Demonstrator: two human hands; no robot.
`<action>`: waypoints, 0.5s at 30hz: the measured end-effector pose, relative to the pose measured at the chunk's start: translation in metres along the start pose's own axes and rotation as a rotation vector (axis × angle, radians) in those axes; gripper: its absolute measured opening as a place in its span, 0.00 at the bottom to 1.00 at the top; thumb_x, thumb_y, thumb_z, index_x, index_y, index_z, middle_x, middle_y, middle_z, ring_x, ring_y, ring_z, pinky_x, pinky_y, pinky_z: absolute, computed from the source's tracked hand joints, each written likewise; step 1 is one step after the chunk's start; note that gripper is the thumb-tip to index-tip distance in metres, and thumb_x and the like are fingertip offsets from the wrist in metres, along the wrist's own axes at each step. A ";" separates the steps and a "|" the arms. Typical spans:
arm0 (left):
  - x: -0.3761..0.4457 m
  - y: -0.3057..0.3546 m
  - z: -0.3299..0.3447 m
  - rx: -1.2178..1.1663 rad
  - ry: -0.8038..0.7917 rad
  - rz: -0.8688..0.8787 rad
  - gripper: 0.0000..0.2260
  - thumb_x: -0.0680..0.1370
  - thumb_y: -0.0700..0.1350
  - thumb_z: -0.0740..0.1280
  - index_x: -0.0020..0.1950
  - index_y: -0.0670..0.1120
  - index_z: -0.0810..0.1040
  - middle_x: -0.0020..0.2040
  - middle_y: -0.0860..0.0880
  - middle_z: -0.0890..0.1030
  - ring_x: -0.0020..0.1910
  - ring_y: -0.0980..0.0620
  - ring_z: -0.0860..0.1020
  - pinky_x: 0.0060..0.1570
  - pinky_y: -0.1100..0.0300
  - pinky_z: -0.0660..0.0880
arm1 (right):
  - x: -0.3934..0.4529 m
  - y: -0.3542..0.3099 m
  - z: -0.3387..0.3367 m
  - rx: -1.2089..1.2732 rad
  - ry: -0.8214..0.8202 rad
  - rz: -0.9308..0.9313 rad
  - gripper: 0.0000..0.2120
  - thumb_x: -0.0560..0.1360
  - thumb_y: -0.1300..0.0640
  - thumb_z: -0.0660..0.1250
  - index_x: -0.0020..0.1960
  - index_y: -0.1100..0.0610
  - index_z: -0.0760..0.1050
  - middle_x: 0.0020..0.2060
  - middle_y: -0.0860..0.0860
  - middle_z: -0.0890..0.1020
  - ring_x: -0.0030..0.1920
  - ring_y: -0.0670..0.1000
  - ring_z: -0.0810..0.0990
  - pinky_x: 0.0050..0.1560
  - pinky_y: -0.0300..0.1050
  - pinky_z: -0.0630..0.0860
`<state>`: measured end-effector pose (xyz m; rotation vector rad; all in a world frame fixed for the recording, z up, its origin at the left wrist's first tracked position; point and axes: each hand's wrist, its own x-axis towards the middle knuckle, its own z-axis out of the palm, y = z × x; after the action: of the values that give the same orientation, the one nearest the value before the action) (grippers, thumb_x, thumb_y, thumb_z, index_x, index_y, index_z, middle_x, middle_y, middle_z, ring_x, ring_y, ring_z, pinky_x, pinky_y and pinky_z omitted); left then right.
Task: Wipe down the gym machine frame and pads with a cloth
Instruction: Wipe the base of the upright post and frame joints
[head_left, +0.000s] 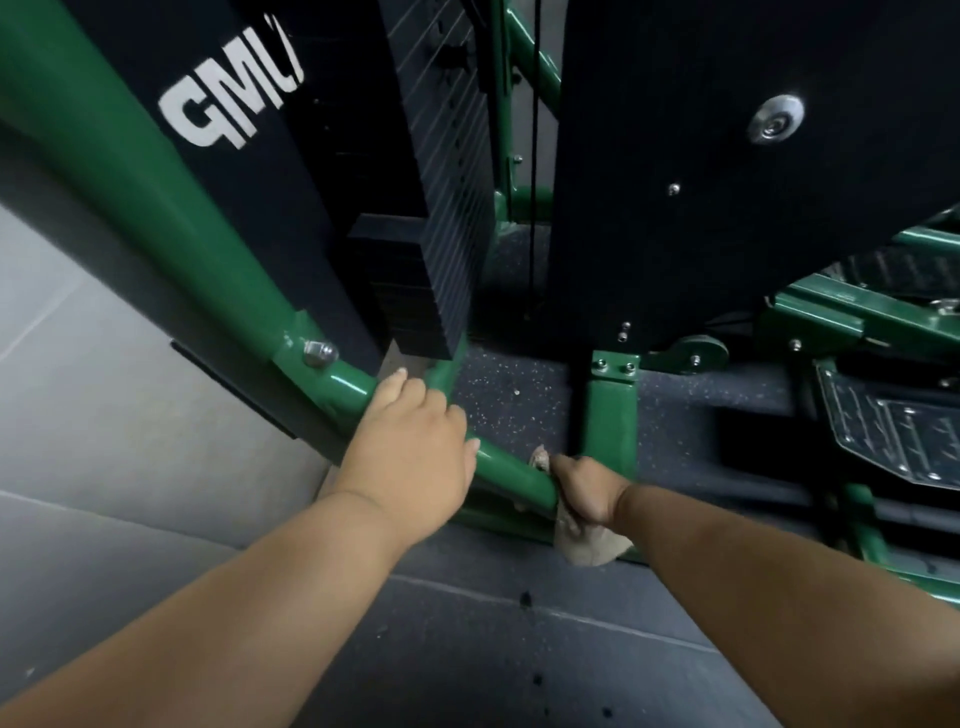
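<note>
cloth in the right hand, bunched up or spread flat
Bunched up: the right hand grips the beige cloth against the green frame tube, crumpled ends poking out either side.

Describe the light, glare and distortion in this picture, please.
Head view: dim, even light, darkest on the black panel; small glare spots on the green frame and the metal disc; wide-angle lens bows straight lines toward the edges; cloth and right hand look slightly soft.
</note>
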<state>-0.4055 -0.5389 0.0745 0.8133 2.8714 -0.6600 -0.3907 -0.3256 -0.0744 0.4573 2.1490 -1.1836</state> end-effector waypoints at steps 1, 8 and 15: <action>0.007 0.001 0.001 0.012 -0.006 0.009 0.25 0.86 0.59 0.48 0.62 0.48 0.80 0.56 0.47 0.81 0.60 0.43 0.75 0.73 0.46 0.62 | 0.000 0.009 -0.001 -0.013 0.014 0.023 0.27 0.87 0.44 0.50 0.44 0.57 0.81 0.40 0.57 0.84 0.48 0.58 0.81 0.58 0.50 0.75; 0.044 0.003 -0.009 0.112 -0.163 0.040 0.29 0.86 0.65 0.46 0.45 0.48 0.78 0.43 0.48 0.78 0.42 0.46 0.75 0.45 0.52 0.71 | 0.011 0.034 0.007 0.079 0.025 0.003 0.18 0.87 0.52 0.53 0.56 0.63 0.77 0.51 0.64 0.83 0.52 0.59 0.82 0.56 0.51 0.77; 0.054 0.016 -0.007 0.119 -0.296 0.038 0.37 0.83 0.70 0.41 0.38 0.49 0.79 0.35 0.51 0.79 0.36 0.50 0.76 0.33 0.57 0.71 | 0.033 0.047 0.006 -0.020 0.088 -0.156 0.19 0.87 0.48 0.55 0.43 0.55 0.76 0.39 0.48 0.82 0.42 0.48 0.79 0.46 0.40 0.75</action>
<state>-0.4436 -0.4974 0.0645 0.7134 2.5658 -0.8734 -0.3867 -0.3056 -0.1284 0.3437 2.3047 -1.2458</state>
